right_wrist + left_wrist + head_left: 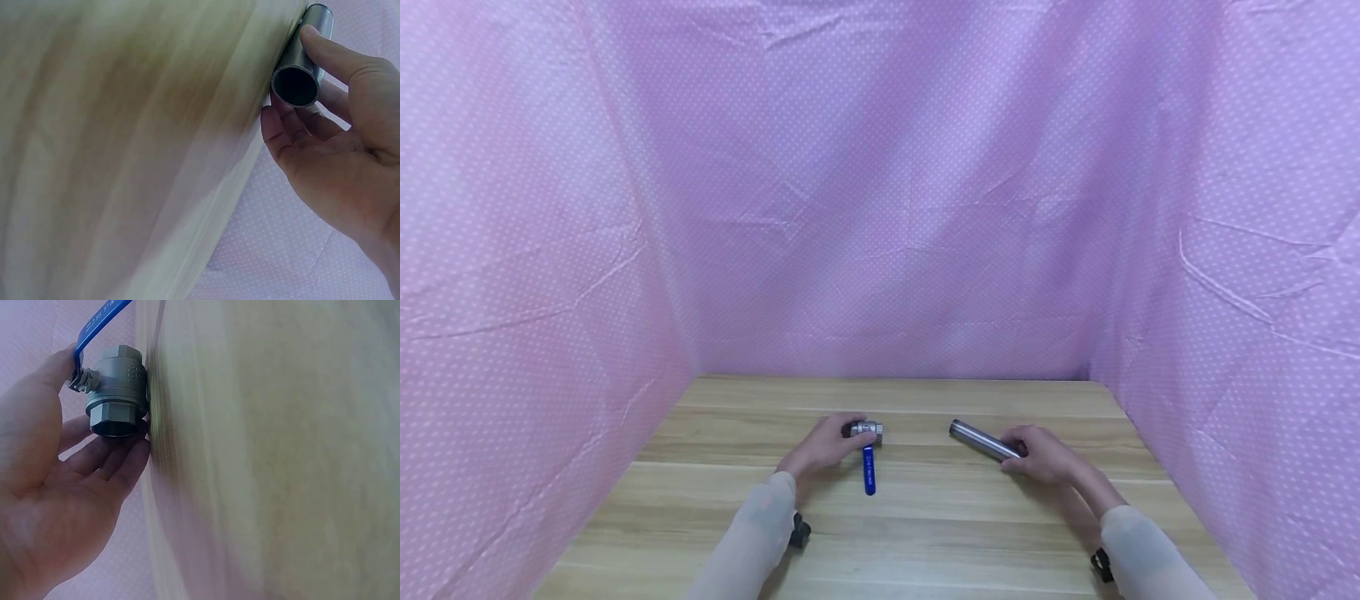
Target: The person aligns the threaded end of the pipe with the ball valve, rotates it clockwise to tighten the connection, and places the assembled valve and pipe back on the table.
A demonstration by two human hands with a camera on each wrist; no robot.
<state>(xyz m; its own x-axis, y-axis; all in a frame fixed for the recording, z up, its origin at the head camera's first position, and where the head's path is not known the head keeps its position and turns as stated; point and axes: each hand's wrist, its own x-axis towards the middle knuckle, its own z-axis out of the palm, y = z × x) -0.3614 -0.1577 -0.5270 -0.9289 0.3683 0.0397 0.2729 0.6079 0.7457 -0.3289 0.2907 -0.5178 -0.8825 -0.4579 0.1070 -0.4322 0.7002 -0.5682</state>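
A steel ball valve with a blue lever handle lies on the wooden table, its lever pointing toward the near edge. My left hand grips it from the left, thumb at the stem and fingers curled behind the body. In the left wrist view the valve body shows a hexagonal, open end facing the camera. To the right, a smooth metal pipe slants across the tabletop. My right hand holds its near end. The right wrist view shows the thumb on top of the hollow pipe, with fingers curled beneath.
The light wood-grain table stretches under both hands. Pink dotted cloth hangs behind it and along both sides. Dark wrist-worn devices sit under the left sleeve and the right sleeve.
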